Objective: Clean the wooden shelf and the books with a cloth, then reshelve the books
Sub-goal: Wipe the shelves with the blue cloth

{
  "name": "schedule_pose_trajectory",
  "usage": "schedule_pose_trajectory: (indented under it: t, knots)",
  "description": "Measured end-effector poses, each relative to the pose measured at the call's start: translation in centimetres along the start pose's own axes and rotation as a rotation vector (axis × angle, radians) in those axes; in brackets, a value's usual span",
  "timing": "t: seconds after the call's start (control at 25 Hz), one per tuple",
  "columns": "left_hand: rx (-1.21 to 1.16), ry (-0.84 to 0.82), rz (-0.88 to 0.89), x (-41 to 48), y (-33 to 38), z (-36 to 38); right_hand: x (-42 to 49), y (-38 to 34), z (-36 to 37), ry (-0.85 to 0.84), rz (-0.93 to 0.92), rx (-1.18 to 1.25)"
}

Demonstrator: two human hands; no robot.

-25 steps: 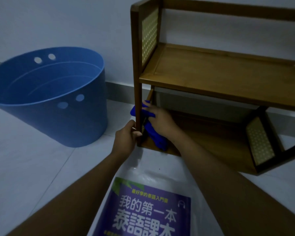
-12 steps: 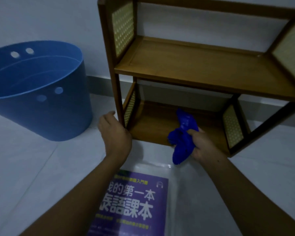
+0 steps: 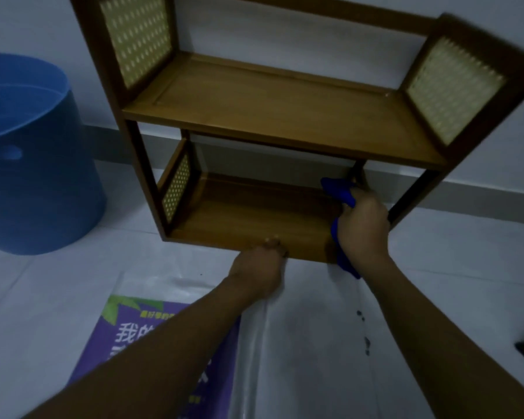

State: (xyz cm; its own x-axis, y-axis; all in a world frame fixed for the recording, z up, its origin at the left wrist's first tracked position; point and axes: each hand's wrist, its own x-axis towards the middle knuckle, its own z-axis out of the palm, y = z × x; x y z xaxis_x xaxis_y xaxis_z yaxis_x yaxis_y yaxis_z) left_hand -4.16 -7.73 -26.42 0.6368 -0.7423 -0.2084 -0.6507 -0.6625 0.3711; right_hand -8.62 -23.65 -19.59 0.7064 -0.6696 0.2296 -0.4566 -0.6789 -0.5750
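Brown wooden two-tier shelf with woven cane side panels, on pale floor against wall. Right hand clenched round crumpled blue cloth, pressed to right end of lower board. Left hand with fingers curled on that board's front edge. Purple-covered book flat on floor under left forearm; blue plastic bucket left of shelf

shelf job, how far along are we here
Done: both tiers of the wooden shelf hold no books. In hand: the right hand holds the blue cloth at the lower tier's right end, while the left hand rests against its front edge. Left: the purple book lies on the floor, not yet reshelved; whether it has been wiped does not show.
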Motion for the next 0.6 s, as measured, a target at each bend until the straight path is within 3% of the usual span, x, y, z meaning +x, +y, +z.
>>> schedule_pose_trajectory:
  t: [0.12,0.32,0.44,0.52,0.6]
  knots:
    - [0.204,-0.203,-0.024,0.9,-0.1,1.3,0.2,2.4,1.5,0.161,-0.327,-0.665]
    - [0.206,-0.207,-0.077,1.8,-0.2,1.9,-1.2,4.2,2.7,-0.131,-0.228,-1.116]
    - [0.190,-0.204,-0.104,2.3,-0.2,2.0,0.1,2.9,3.1,-0.257,-0.150,-1.280]
    - [0.183,-0.214,-0.122,2.4,-0.2,2.1,2.1,3.4,4.0,-0.159,-0.176,-1.248]
    - [0.181,-0.218,-0.120,2.5,-0.2,2.2,4.0,3.8,4.7,-0.086,-0.153,-1.062]
